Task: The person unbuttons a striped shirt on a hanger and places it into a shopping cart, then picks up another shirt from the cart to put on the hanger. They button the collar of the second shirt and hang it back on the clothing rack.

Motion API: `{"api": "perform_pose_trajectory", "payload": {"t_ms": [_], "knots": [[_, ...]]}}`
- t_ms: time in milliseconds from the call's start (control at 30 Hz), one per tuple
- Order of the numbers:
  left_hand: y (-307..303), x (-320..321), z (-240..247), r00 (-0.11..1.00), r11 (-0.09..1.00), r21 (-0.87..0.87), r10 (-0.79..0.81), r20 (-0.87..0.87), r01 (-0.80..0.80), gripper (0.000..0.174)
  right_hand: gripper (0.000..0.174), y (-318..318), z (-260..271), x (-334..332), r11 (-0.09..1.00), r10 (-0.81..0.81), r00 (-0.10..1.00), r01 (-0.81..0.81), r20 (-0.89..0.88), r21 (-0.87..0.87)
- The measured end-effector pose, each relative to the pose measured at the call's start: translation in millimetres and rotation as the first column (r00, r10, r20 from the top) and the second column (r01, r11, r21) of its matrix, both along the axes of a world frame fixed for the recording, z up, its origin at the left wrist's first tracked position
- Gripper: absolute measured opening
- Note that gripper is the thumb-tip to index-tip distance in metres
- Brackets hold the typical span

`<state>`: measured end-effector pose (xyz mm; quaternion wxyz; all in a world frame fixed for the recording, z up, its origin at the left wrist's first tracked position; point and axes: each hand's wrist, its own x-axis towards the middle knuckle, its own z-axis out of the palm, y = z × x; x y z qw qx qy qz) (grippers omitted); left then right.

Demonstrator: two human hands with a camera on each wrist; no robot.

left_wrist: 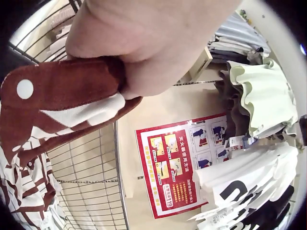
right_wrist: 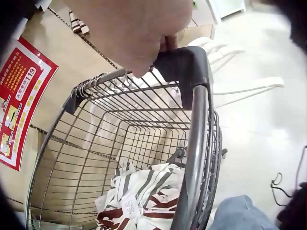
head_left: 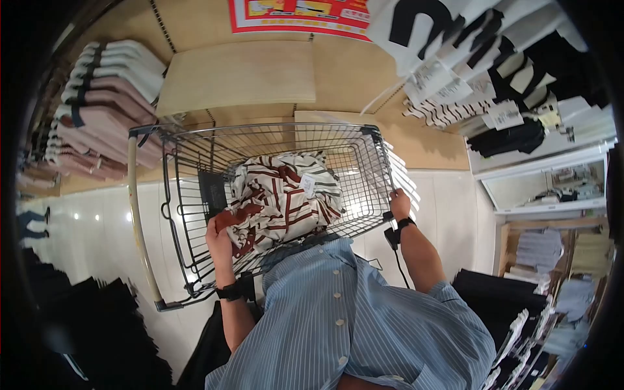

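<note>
My left hand (head_left: 220,244) pinches a maroon buttoned band (left_wrist: 57,81) of a striped garment, lifted at the left side of the shopping cart (head_left: 260,128). The rest of this white, maroon and grey striped clothing (head_left: 292,201) lies bunched in the wire basket, with a white tag (head_left: 308,186) on top. At the cart's right end, my right hand (head_left: 400,205) grips the rim beside the black plastic corner piece (right_wrist: 184,62). Most of its fingers are hidden behind the hand in the right wrist view.
Pink and white clothes (head_left: 107,117) hang at left, white and black printed tops (head_left: 455,45) at upper right. A wooden shelf (head_left: 240,71) and a red poster (head_left: 299,16) are ahead. Dark clothes (head_left: 97,331) stand at lower left. White hangers (right_wrist: 259,86) stick out beyond the cart.
</note>
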<state>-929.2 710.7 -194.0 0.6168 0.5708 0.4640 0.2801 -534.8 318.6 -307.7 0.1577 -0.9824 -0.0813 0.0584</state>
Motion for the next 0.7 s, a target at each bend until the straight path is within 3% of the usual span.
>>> {"api": "perform_pose_trajectory", "payload": {"t_ms": [67,200,300,467,600,700], "knots": [[-2.7,-3.6,-3.3,1.000,0.999,0.032,-0.009,-0.011,0.010,0.026,0.029,-4.3,0.5,-6.7,0.999,-0.038,0.998,0.039,0.054,-0.027],[-4.5,-3.5,-16.9,1.000,0.998,0.063,-0.004,-0.011,0.004,0.024,0.030,-16.6,21.3,-7.9,0.957,0.182,0.982,-0.167,0.041,-0.238],[-6.9,0.5,-13.7,1.000,1.000,0.030,-0.001,0.016,0.000,0.024,0.026,-35.0,31.5,-7.6,0.945,0.313,0.940,-0.293,0.138,-0.147],[-6.1,10.1,-9.5,0.997,0.997,0.063,-0.045,-0.067,0.049,0.024,0.018,-71.5,53.4,-18.7,0.931,0.308,0.951,-0.298,0.014,-0.211],[-0.2,12.7,-25.2,0.997,0.997,0.051,-0.053,-0.053,0.056,0.025,0.017,-85.1,88.4,-45.6,0.973,0.181,0.978,-0.162,0.107,-0.164],[-1.4,16.3,-26.2,0.994,0.996,0.019,-0.087,-0.065,0.088,0.023,0.020,-84.3,123.5,-63.6,0.993,0.094,0.957,-0.069,0.275,-0.100]]}}
